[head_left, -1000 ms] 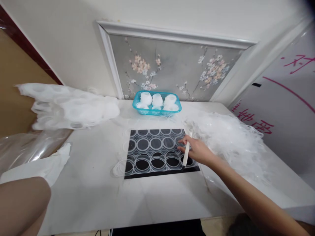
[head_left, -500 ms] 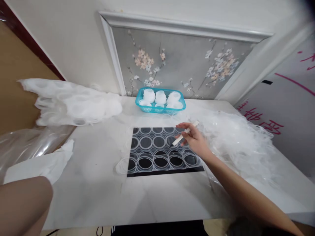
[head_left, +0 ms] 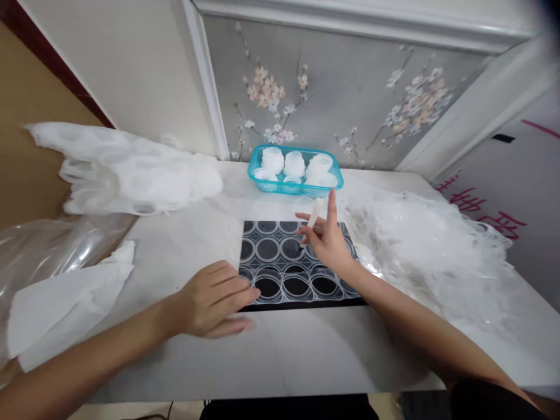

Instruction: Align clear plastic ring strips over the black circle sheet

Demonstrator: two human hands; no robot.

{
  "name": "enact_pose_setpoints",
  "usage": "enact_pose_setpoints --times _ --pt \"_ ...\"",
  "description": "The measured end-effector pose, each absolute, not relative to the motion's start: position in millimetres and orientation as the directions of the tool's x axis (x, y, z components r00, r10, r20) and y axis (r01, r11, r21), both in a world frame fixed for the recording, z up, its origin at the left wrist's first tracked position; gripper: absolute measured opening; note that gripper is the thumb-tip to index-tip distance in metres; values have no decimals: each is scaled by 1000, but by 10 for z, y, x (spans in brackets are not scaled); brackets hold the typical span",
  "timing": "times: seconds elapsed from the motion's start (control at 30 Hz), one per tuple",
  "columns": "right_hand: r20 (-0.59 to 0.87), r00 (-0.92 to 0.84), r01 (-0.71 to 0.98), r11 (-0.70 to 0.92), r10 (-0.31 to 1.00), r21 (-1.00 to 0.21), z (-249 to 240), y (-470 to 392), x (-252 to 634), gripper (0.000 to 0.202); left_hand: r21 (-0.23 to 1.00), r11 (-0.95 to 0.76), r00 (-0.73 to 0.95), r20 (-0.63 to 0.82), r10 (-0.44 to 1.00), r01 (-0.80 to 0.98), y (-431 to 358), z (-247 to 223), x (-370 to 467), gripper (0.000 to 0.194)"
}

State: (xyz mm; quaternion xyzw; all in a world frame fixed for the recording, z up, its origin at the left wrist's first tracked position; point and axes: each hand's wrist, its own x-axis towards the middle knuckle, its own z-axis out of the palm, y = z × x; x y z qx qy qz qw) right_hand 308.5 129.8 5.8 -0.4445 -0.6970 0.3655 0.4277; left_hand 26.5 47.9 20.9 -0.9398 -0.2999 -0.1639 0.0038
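Note:
In the head view my right hand (head_left: pixel 329 240) grips a slim white pen-like tool (head_left: pixel 314 213) with a dark tip, its index finger stretched upward. The tool points down at a clear sheet with rows of round cutouts (head_left: pixel 268 269), which lies over a black board (head_left: pixel 301 305). What exactly the tool is, I cannot make out. My left hand (head_left: pixel 219 300) is at the lower left corner of the sheet with its fingers stretched out, slightly blurred, holding nothing. Whether its fingertips touch the sheet is unclear.
Behind the board a blue basket (head_left: pixel 258 182) holds several stacks of white discs. A heap of clear plastic scraps (head_left: pixel 420 251) covers the right of the table (head_left: pixel 280 350). White perforated sheets (head_left: pixel 144 178) are piled at the left, above clear plastic film (head_left: pixel 83 245) and white paper (head_left: pixel 74 303).
My left hand has come in from the left to the sheet's near left corner. My right hand has turned more upright, its index finger now raised, still holding the tool. The view has shifted slightly.

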Motion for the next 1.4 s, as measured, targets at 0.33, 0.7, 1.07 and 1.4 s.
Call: enact_pose_setpoints --times 0.33,0.7,1.07,1.4 --pt "21 -372 567 245 928 -786 70 1286 3055 27 -76 -618 618 218 755 782 514 -170 260 59" --pt "42 -494 329 231 868 -915 -169 1231 2192 9 -27 -552 544 215 811 834 380 -196 328 82" --pt "62 -466 397 272 883 -877 -181 1162 2195 10 46 -519 514 89 853 853 404 -204 309 90" --pt "291 -782 413 808 551 -420 -209 1108 2270 21 130 -420 438 -184 880 898 542 -54 389 91"
